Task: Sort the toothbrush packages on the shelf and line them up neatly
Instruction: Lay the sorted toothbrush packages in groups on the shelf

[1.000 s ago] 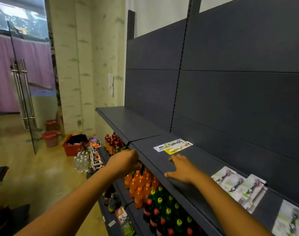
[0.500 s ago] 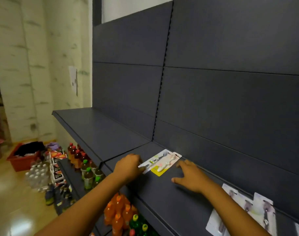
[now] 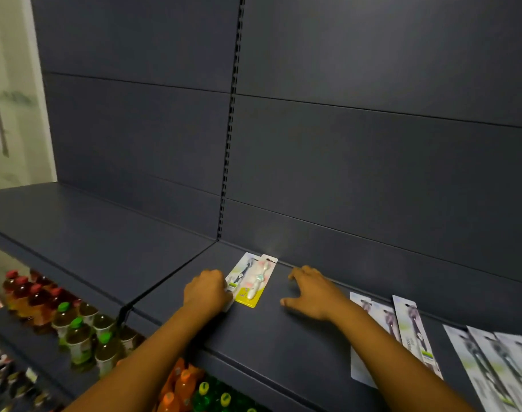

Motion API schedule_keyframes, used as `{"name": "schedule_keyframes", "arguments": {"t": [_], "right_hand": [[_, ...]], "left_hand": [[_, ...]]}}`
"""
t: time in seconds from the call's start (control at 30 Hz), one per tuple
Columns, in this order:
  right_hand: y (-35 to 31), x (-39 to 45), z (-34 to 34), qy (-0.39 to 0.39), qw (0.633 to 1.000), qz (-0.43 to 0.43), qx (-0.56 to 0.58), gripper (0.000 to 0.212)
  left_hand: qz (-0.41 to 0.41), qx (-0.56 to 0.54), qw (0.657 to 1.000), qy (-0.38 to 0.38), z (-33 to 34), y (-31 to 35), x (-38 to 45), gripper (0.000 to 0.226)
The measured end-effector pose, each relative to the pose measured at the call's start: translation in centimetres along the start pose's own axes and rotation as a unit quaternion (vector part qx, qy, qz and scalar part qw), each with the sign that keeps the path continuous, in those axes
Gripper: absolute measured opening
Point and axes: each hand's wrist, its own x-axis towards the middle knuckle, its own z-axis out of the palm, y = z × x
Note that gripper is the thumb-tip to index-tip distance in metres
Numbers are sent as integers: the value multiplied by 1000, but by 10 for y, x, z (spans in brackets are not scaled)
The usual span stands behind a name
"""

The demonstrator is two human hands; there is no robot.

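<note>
Crowding the lower shelves nearest the viewer, drink bottles (image 3: pixel 75 331) with red, green, orange and yellow caps stand in rows. Above them on the dark grey shelf (image 3: pixel 271 346), the left hand (image 3: pixel 207 289) grips the near end of two overlapping toothbrush packages (image 3: pixel 252 279), the right hand (image 3: pixel 311 294) rests beside them with fingers spread, and more packages (image 3: pixel 414 328) lie flat farther right. Behind rises the grey back panel (image 3: pixel 372 159), a pale wall (image 3: pixel 13 93) at far left.

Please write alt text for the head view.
A person's left hand grips two overlapping toothbrush packages on a dark shelf; the right hand rests open beside them. More packages lie right; drink bottles stand below.
</note>
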Motion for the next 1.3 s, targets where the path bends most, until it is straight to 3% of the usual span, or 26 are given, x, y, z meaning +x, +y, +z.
{"name": "schedule_keyframes", "arguments": {"t": [0.2, 0.33, 0.47, 0.57, 0.7, 0.8, 0.97, 1.17, 1.3], "right_hand": [[-6, -14, 0, 17, 1000, 9, 15, 62], [-9, -24, 1, 18, 999, 15, 25, 61], [-11, -29, 1, 16, 999, 30, 29, 62], [-14, -31, 3, 15, 999, 34, 19, 63], [-15, -31, 9, 15, 999, 42, 22, 63], [-17, -30, 12, 18, 999, 43, 22, 61], [-27, -25, 18, 14, 999, 34, 24, 60], [-42, -11, 20, 18, 999, 18, 44, 57], [-48, 1, 36, 43, 996, 33, 71, 43]], "left_hand": [[10, 35, 999, -6, 1, 7, -6, 39], [8, 17, 1000, 8, 3, 8, -6, 30], [6, 5, 1000, 4, 6, 7, -4, 42], [4, -5, 1000, 2, 4, 6, -6, 35], [-24, -113, 993, 8, -5, -2, -6, 31], [-54, -257, 965, -13, -8, -13, -2, 25], [-48, -514, 856, -43, -13, -21, -21, 28], [46, -620, 783, -13, -26, -21, -50, 26], [74, -634, 769, 35, -35, -26, -65, 27]]}}
